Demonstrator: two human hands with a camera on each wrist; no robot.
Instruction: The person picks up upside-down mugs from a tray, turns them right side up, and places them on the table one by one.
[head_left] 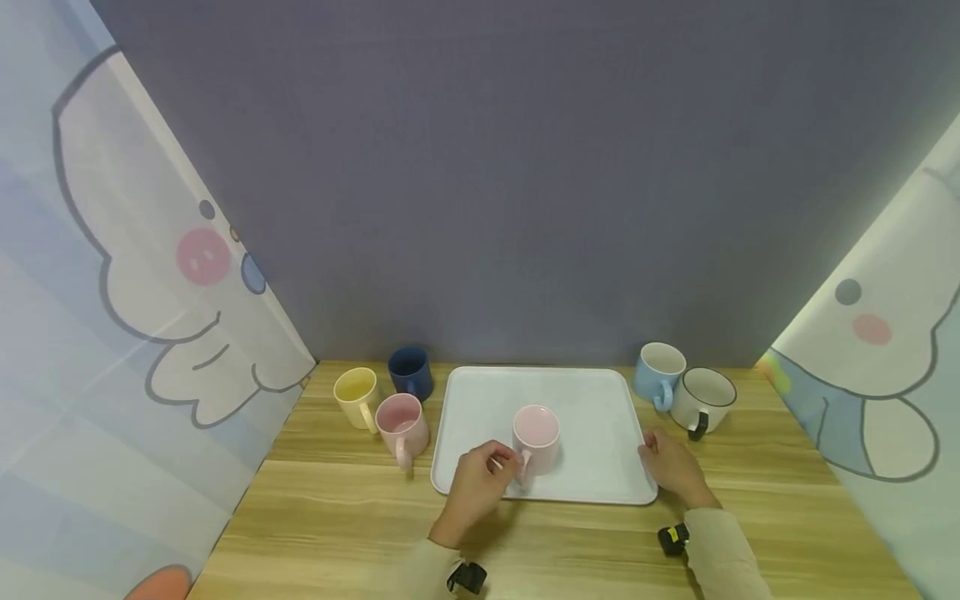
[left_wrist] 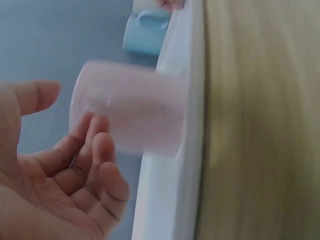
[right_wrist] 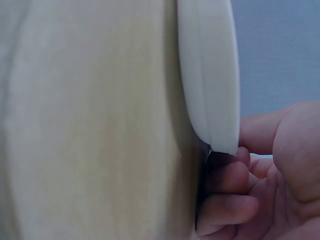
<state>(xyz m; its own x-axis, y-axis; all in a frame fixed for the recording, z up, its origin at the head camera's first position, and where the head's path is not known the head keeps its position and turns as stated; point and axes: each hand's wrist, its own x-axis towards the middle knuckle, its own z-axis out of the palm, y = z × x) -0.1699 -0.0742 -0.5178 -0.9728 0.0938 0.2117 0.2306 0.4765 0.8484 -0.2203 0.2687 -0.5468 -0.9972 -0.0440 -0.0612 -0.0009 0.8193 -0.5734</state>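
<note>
A light pink mug [head_left: 537,446] stands upright on a white rectangular tray [head_left: 592,396], its handle toward the near left. My left hand [head_left: 482,477] is beside that handle. In the left wrist view the thumb is spread from the loosely bent fingers [left_wrist: 102,145], which are close in front of the mug; whether they touch it I cannot tell. At the tray's right edge, my right hand [head_left: 672,467] grips the rim. The right wrist view has the thumb on top of the rim and the other fingers [right_wrist: 227,210] beside and below it.
Left of the tray stand a yellow mug [head_left: 356,396], a navy mug [head_left: 410,373] and a darker pink mug [head_left: 402,425]. On its right are a light blue mug [head_left: 651,375] and a white mug [head_left: 701,398] with a black handle. A grey panel [head_left: 480,208] rises behind the wooden table [head_left: 337,533].
</note>
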